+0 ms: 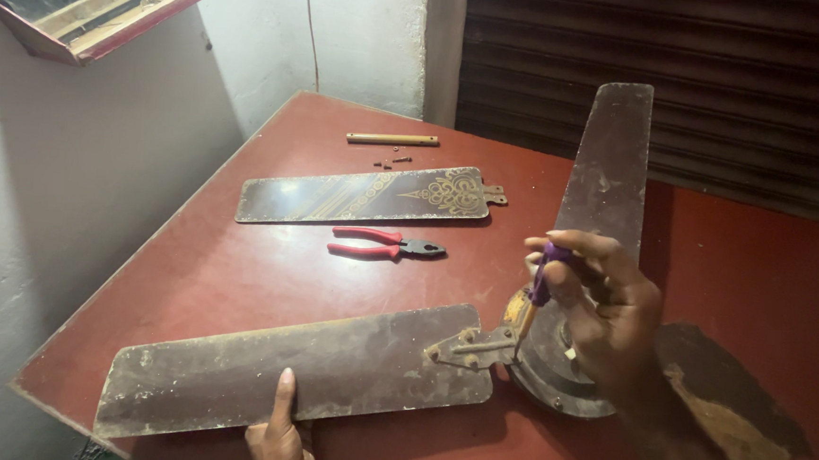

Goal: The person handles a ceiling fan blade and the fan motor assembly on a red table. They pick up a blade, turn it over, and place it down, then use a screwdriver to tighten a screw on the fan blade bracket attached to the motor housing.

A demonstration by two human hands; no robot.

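Left hand (278,435) under blade (297,365) — screwdriver (538,290) right.

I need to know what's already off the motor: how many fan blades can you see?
3. One detached, ornamented blade lies flat beyond the pliers. One dusty blade is under the left hand. Another points away behind the right hand. More may be hidden.

Single head view, looking steeply down, close over red table (236,276), toward corner walls.
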